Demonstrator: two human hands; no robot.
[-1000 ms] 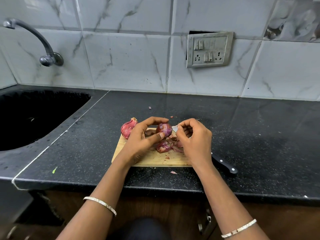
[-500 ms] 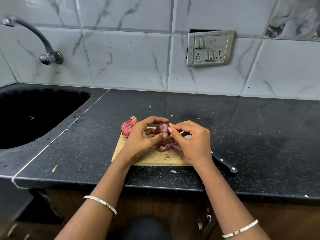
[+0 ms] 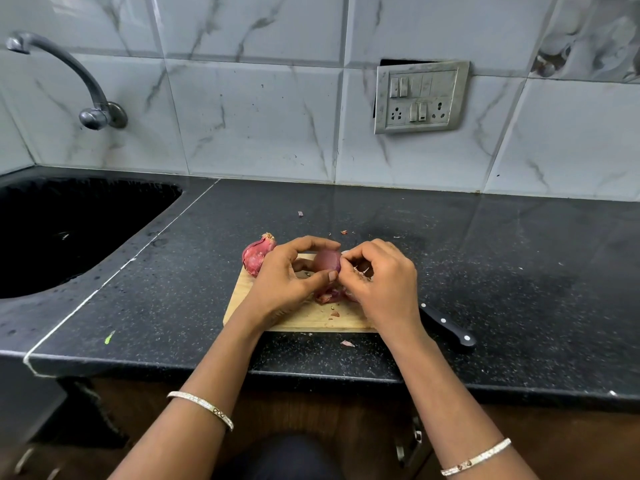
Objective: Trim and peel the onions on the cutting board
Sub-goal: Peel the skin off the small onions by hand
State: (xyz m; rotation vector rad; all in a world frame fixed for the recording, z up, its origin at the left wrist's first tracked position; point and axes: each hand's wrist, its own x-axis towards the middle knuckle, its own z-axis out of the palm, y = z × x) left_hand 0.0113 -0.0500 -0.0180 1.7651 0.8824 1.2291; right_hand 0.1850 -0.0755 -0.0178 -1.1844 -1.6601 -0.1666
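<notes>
My left hand (image 3: 284, 275) grips a small purple onion (image 3: 327, 260) between thumb and fingers, just above the wooden cutting board (image 3: 298, 318). My right hand (image 3: 381, 275) is curled against the onion's right side, its fingertips pinching at the skin there. A second onion (image 3: 258, 255), still in its red skin, lies at the board's far left corner. Loose purple peels (image 3: 330, 295) lie on the board under my hands. The black-handled knife (image 3: 448, 326) rests to the right of the board, its blade hidden behind my right hand.
The black granite counter (image 3: 502, 271) stretches right. A dark sink (image 3: 69, 230) lies at the left under a wall tap (image 3: 86, 95). A switch panel (image 3: 420, 97) is on the tiled wall. Small peel scraps (image 3: 347, 343) dot the counter.
My right hand has moved left, from holding a torn peel apart from the onion to closing on the onion's right side. The onion now shows smoother purple skin.
</notes>
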